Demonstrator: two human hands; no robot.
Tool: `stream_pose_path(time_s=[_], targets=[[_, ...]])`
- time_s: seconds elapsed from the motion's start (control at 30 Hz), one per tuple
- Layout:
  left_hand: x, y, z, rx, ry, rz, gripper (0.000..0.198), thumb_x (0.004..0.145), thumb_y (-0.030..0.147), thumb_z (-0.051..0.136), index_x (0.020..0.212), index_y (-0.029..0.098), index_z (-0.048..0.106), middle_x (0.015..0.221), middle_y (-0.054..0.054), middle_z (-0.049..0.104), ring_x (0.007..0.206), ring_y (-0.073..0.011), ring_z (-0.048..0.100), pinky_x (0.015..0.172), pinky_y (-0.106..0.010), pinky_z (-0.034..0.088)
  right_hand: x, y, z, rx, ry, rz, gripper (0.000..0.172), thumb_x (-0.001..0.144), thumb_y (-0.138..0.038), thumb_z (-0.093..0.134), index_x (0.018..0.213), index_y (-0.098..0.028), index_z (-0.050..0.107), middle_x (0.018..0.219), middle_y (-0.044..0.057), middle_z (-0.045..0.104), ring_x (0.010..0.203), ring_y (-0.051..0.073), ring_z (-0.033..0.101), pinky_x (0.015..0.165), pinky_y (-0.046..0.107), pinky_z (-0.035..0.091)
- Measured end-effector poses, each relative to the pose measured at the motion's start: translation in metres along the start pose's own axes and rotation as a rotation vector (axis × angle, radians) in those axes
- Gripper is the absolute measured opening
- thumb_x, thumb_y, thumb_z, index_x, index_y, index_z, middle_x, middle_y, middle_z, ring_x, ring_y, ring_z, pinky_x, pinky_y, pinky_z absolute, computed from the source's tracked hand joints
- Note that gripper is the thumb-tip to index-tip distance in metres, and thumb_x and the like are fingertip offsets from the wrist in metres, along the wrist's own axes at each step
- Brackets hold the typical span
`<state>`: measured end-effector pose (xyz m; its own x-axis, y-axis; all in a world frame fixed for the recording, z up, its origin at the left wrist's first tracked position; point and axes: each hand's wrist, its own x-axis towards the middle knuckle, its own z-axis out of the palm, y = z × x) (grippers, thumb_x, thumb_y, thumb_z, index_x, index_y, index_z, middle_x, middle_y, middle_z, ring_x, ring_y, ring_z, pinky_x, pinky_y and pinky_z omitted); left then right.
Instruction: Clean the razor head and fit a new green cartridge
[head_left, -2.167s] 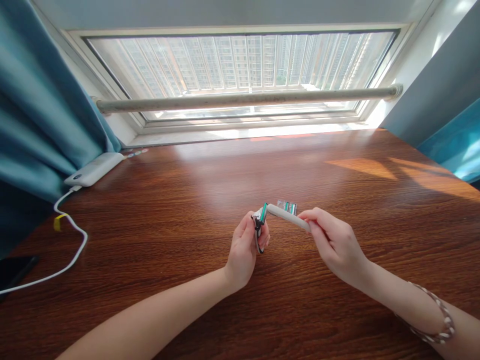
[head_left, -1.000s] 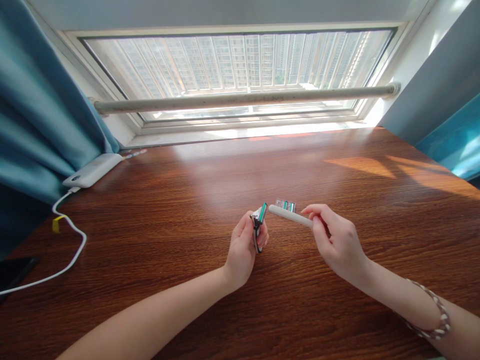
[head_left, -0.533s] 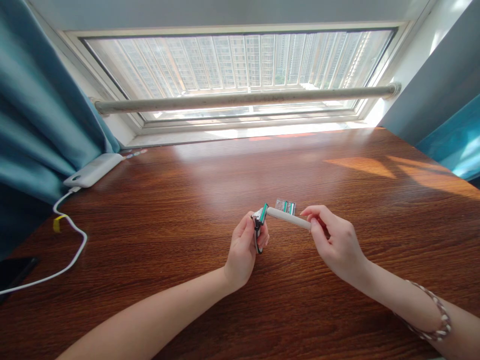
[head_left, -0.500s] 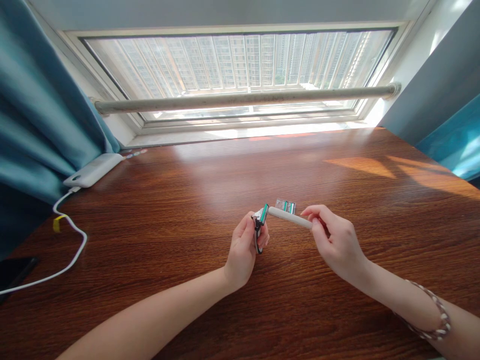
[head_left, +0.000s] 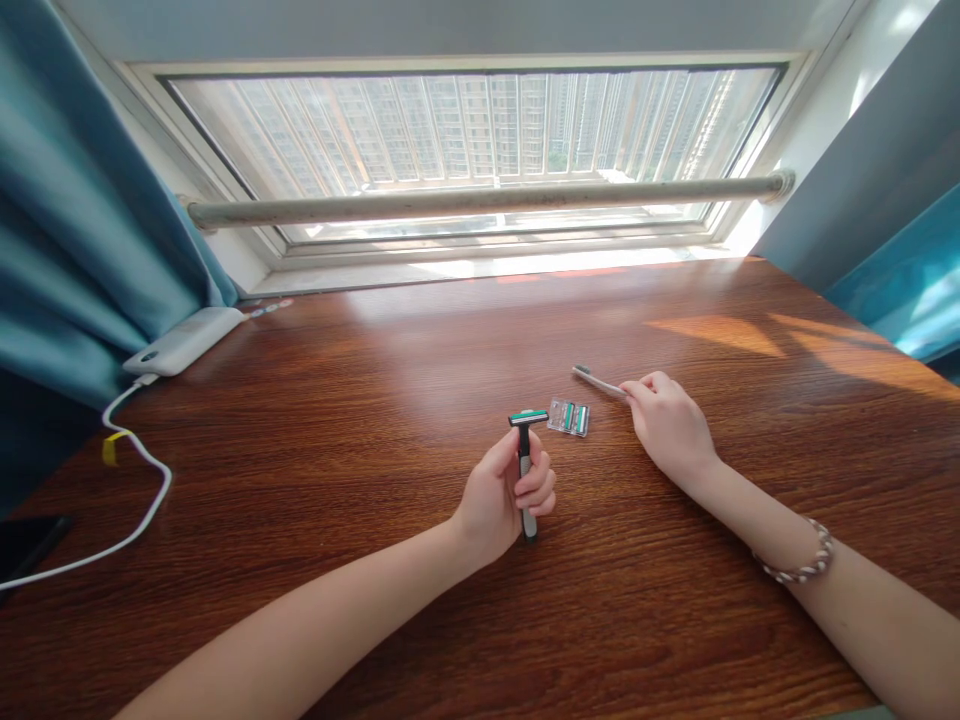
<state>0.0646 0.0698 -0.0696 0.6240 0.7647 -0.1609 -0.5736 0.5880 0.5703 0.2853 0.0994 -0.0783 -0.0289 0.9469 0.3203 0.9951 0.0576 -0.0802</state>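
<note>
Wrapped around the grey and black handle of a razor is my left hand. The razor stands nearly upright, its green-striped head at the top, facing me. My right hand grips a white toothbrush by one end; its dark bristles point away to the left. Between the two hands a clear plastic case lies on the table, with two green-striped razor cartridges in its right part. The toothbrush is beyond the case, and whether it touches the table I cannot tell.
The brown wooden table reaches to the window sill. A white power bank with a white cable lies at the left by the blue curtain. A dark flat object sits at the left edge. A pipe crosses the window.
My left hand has turned the razor upright, its head now facing me. My right hand has moved the toothbrush away from the razor, up and right, turning its bristle end outward.
</note>
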Motion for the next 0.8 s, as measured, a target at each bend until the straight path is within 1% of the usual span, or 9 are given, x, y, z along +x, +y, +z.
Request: stream_pose_path(time_s=[0.13,0.23,0.27,0.33,0.43,0.5,0.57,0.63,0.8], targets=[[-0.002,0.002,-0.002,-0.064,-0.085,-0.117,0.033,0.088,0.038,0.030,0.068,0.017,0.044,0.045,0.007,0.018,0.038,-0.0054,0.014,0.038,-0.017,0.016,-0.001,0.002,0.003,-0.039,-0.028,0.026,0.021,0.083,-0.017,0.046,0.097,-0.020,0.061,0.088,0.009,0.055,0.081,0.023,0.052,0.063,0.032,0.044],[-0.003,0.001,0.000,-0.022,-0.102,-0.124,0.033,0.088,0.039,0.031,0.068,0.016,0.045,0.045,0.006,0.021,0.038,-0.0054,0.017,0.039,-0.018,0.018,-0.002,-0.005,-0.002,0.104,0.020,0.016,0.022,0.082,-0.019,0.048,0.100,-0.017,0.059,0.092,0.011,0.056,0.089,0.028,0.051,0.072,0.041,0.045],[-0.003,0.000,0.001,0.010,-0.090,-0.103,0.033,0.088,0.038,0.031,0.069,0.016,0.046,0.045,0.006,0.023,0.039,-0.0056,0.020,0.040,-0.018,0.020,-0.004,-0.009,-0.006,0.234,0.038,-0.008,0.022,0.082,-0.021,0.049,0.101,-0.017,0.059,0.094,0.011,0.057,0.092,0.028,0.051,0.077,0.043,0.044],[-0.003,-0.003,0.003,0.087,-0.042,-0.037,0.031,0.088,0.037,0.033,0.071,0.016,0.048,0.047,0.005,0.029,0.041,-0.0061,0.026,0.044,-0.020,0.025,-0.010,-0.020,-0.017,0.637,0.009,-0.073,0.022,0.083,-0.026,0.049,0.102,-0.018,0.057,0.097,0.009,0.059,0.094,0.024,0.053,0.085,0.042,0.043],[-0.003,-0.007,0.005,0.182,0.027,0.024,0.025,0.087,0.034,0.036,0.077,0.015,0.050,0.050,0.003,0.037,0.045,-0.0067,0.032,0.048,-0.021,0.030,-0.023,-0.039,-0.034,1.299,-0.204,-0.115,0.029,0.085,-0.034,0.047,0.111,-0.021,0.051,0.106,0.007,0.058,0.096,0.020,0.056,0.086,0.037,0.046],[-0.003,-0.008,0.006,0.217,0.038,0.017,0.022,0.087,0.034,0.039,0.079,0.016,0.050,0.052,0.003,0.040,0.045,-0.0068,0.035,0.049,-0.022,0.032,-0.031,-0.047,-0.041,1.537,-0.271,-0.138,0.038,0.080,-0.035,0.056,0.115,-0.023,0.047,0.111,0.006,0.056,0.104,0.020,0.053,0.091,0.037,0.044],[-0.004,-0.009,0.006,0.236,0.026,-0.007,0.020,0.086,0.033,0.041,0.079,0.016,0.049,0.054,0.003,0.042,0.044,-0.0068,0.036,0.047,-0.022,0.032,-0.035,-0.051,-0.043,1.619,-0.280,-0.113,0.046,0.075,-0.030,0.064,0.117,-0.025,0.046,0.115,0.006,0.054,0.108,0.020,0.051,0.095,0.036,0.042],[-0.005,-0.008,0.006,0.244,0.004,-0.033,0.019,0.085,0.033,0.044,0.077,0.017,0.049,0.055,0.003,0.043,0.043,-0.0066,0.036,0.045,-0.022,0.032,-0.036,-0.051,-0.041,1.622,-0.288,-0.073,0.051,0.072,-0.025,0.067,0.118,-0.025,0.045,0.116,0.006,0.053,0.109,0.020,0.050,0.095,0.037,0.041],[-0.007,-0.008,0.007,0.240,-0.056,-0.067,0.021,0.083,0.033,0.047,0.078,0.015,0.054,0.054,0.002,0.042,0.043,-0.0060,0.034,0.044,-0.021,0.031,-0.030,-0.046,-0.033,1.602,-0.333,-0.097,0.054,0.071,-0.025,0.067,0.119,-0.024,0.044,0.113,0.007,0.055,0.106,0.020,0.051,0.094,0.039,0.041]])
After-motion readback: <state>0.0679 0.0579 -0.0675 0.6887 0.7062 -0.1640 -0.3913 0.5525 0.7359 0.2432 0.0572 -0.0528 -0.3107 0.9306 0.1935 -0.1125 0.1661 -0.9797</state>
